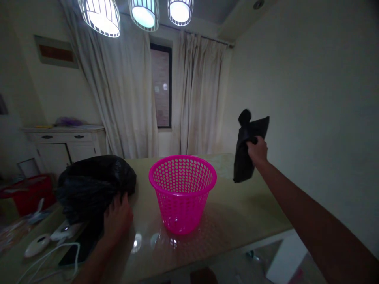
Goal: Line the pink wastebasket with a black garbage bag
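Observation:
A bright pink perforated plastic basket [184, 215] stands upright on the table, its open top showing. To its left sits a bulky black plastic bag [89, 193], puffed out. My left hand [117, 217] rests against the bag's near right side, fingers apart and touching the plastic. Out to the right, my right hand [257, 152] is raised above the table, closed around a flat folded black plastic bag [244, 159]. One end of that folded bag sticks up as a loose tuft. The basket stands between my two hands, touched by neither.
At the table's [237, 221] left lie a white cable [78, 252], a white oval device [37, 245] and a dark flat object [71, 254]. A red container [32, 195] is farther left. A white cabinet [68, 138] and curtains [130, 98] stand behind; lamps [144, 14] hang above.

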Action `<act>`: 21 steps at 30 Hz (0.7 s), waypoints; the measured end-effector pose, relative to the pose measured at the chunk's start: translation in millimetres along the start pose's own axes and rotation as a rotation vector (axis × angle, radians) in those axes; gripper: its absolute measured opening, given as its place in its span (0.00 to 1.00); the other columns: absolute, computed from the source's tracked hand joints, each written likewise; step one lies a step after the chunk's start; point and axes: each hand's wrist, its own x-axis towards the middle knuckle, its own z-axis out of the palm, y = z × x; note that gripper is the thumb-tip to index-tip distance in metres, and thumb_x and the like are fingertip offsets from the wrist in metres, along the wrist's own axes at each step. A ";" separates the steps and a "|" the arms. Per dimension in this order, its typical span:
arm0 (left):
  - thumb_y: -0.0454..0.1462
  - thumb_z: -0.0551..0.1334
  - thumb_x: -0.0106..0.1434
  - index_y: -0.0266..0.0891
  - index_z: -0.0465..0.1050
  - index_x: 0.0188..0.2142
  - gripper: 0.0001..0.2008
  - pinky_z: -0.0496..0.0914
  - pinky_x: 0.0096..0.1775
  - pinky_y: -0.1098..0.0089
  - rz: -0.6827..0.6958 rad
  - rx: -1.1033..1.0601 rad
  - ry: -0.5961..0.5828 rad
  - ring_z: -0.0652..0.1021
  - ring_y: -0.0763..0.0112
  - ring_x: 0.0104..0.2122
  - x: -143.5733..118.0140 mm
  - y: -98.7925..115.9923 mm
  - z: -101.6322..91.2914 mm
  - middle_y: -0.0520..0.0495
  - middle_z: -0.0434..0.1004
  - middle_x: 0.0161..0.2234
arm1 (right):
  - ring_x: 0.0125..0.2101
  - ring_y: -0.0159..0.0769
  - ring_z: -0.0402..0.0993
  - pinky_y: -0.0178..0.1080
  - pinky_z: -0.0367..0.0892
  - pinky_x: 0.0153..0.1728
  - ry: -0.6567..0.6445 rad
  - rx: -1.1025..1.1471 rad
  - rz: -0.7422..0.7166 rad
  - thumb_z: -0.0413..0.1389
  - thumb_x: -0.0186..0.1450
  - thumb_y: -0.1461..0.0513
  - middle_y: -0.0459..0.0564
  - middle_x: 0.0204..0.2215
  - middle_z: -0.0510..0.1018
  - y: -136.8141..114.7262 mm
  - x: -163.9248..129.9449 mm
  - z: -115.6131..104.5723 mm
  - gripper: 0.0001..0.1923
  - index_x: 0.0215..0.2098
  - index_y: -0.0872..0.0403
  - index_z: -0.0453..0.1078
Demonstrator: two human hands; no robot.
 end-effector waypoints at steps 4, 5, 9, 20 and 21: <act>0.34 0.45 0.76 0.24 0.58 0.75 0.31 0.70 0.60 0.48 -0.077 0.074 -0.104 0.78 0.40 0.61 -22.6 -10.8 32.0 0.23 0.57 0.75 | 0.56 0.55 0.77 0.51 0.69 0.57 -0.300 -0.446 -0.029 0.53 0.66 0.69 0.63 0.56 0.80 47.2 -56.8 11.6 0.27 0.63 0.56 0.71; 0.34 0.45 0.77 0.24 0.58 0.75 0.31 0.70 0.59 0.49 -0.091 0.071 -0.130 0.79 0.41 0.60 -24.2 -11.9 36.6 0.23 0.60 0.74 | 0.57 0.55 0.76 0.51 0.69 0.57 -0.364 -0.508 -0.044 0.52 0.68 0.69 0.63 0.57 0.79 59.4 -69.3 15.8 0.27 0.65 0.55 0.70; 0.36 0.44 0.77 0.25 0.60 0.74 0.30 0.68 0.59 0.48 -0.090 0.037 -0.146 0.79 0.41 0.59 -22.7 -14.9 41.4 0.24 0.74 0.65 | 0.61 0.52 0.74 0.48 0.67 0.59 -0.677 -0.605 -0.160 0.51 0.68 0.69 0.63 0.61 0.77 100.8 -109.0 34.3 0.29 0.68 0.56 0.66; 0.42 0.58 0.76 0.36 0.78 0.53 0.15 0.62 0.63 0.47 0.045 -0.106 0.507 0.74 0.43 0.58 -4.7 -13.7 19.3 0.31 0.77 0.56 | 0.64 0.56 0.70 0.51 0.62 0.66 -1.124 -0.475 -0.412 0.71 0.55 0.62 0.65 0.64 0.73 124.6 -137.2 47.8 0.43 0.68 0.59 0.69; 0.44 0.60 0.75 0.36 0.77 0.53 0.16 0.61 0.64 0.46 0.038 -0.153 0.548 0.73 0.43 0.59 -0.1 -11.7 14.1 0.30 0.76 0.58 | 0.65 0.57 0.69 0.52 0.62 0.67 -1.130 -0.463 -0.420 0.70 0.56 0.61 0.65 0.65 0.72 125.5 -137.1 45.9 0.42 0.68 0.58 0.69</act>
